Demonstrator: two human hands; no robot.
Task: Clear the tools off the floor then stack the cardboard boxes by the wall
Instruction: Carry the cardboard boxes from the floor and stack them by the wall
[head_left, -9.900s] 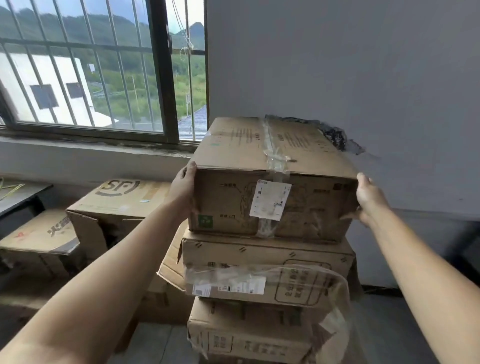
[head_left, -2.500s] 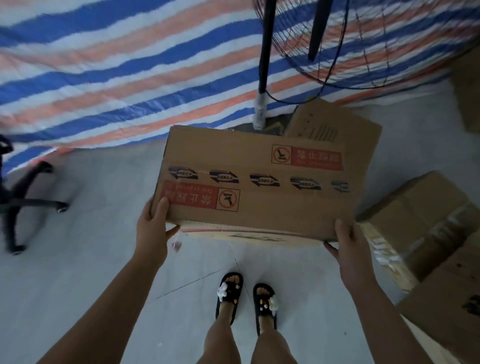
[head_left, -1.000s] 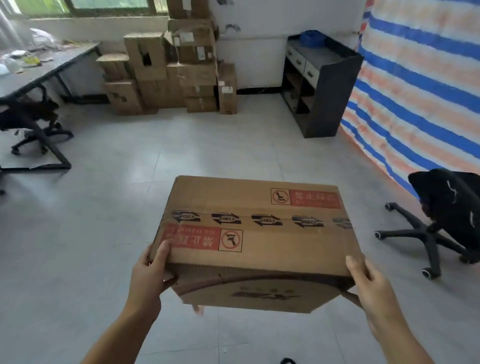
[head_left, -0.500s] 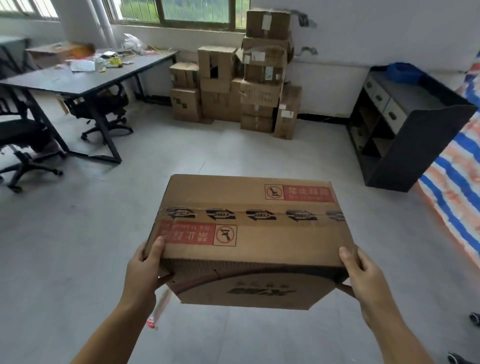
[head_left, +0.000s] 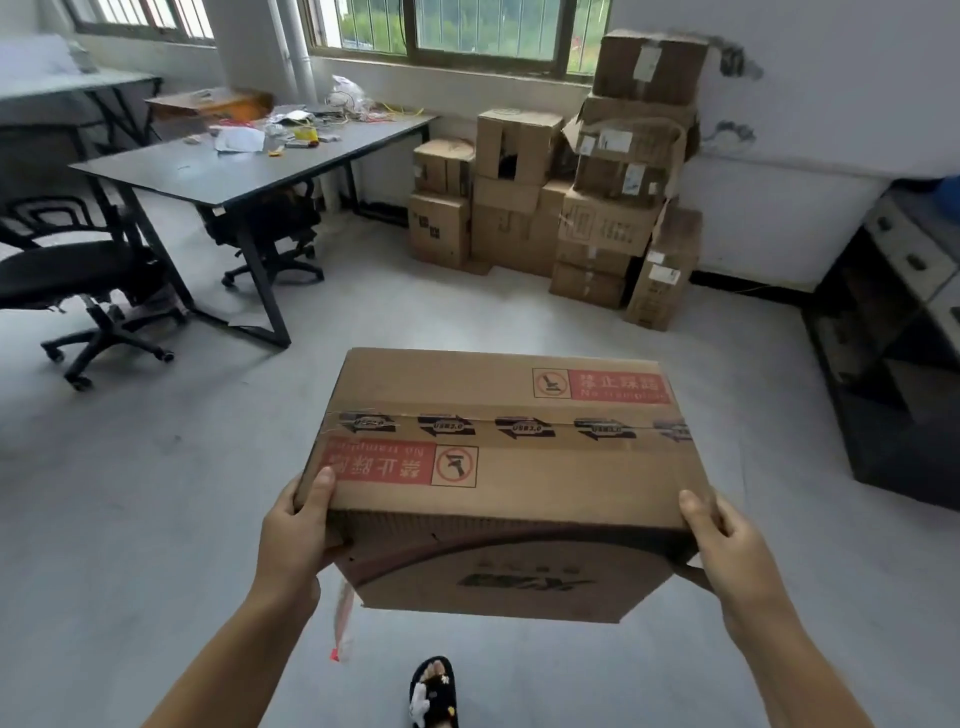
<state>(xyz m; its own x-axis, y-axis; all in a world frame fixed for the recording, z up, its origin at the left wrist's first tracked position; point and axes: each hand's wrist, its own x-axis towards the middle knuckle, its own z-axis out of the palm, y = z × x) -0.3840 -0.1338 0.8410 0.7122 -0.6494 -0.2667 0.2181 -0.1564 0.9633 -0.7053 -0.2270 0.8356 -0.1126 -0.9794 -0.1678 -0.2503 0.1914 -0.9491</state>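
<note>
The cardboard box (head_left: 501, 467) is carried in the air above the floor (head_left: 156, 493), the left hand (head_left: 293, 535) and right hand (head_left: 727, 545) each gripping a near corner. It could slip from so narrow a hold, and the leaning stack of boxes (head_left: 582, 192) by the wall could topple when it lands.

We're reading the cardboard box (head_left: 498, 467) now: two red stickers (head_left: 618, 385) on its top with Chinese characters, "No trampling" and a crossed-out footprint sign, one upside down to us. The tape (head_left: 506, 426) along the seam repeats "USB3.0" between black arrows. We can't make out the dark logo on the front, nor the labels on the stacked boxes (head_left: 602, 197)
</note>
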